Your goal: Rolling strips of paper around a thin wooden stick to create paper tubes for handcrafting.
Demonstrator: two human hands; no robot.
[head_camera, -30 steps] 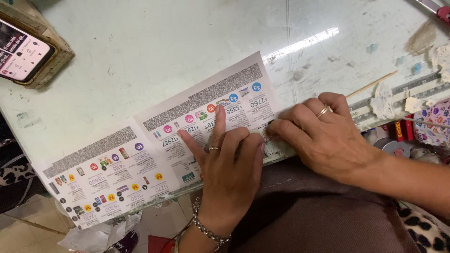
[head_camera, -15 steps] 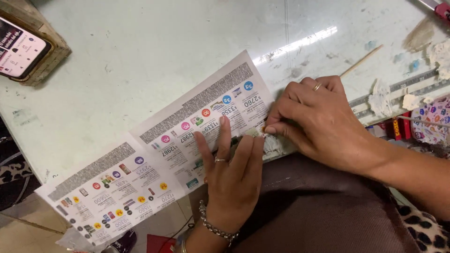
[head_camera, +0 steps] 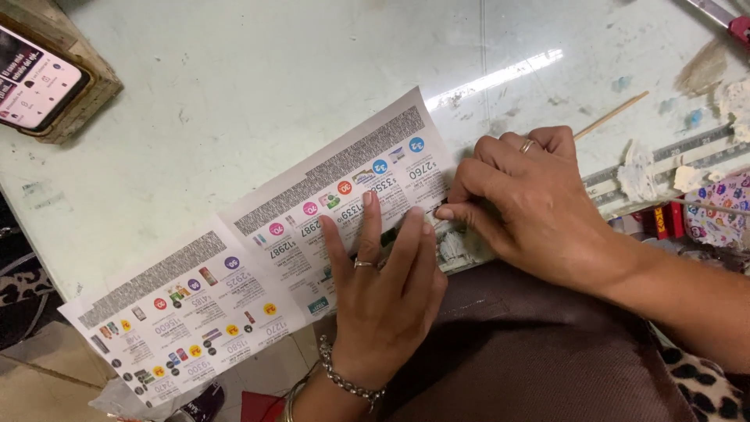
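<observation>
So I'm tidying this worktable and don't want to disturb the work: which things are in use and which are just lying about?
In use:
- printed flyer, pressed flat by the left hand
- its right end, pinched by the right hand

Lying about:
- phone in a wooden holder
- thin wooden stick
- ruler with white scraps
- patterned item at right

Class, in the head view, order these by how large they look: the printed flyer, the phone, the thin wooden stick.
1. Printed flyer, by far the largest.
2. Phone, though partly cut off by the frame edge.
3. Thin wooden stick, the smallest.
</observation>
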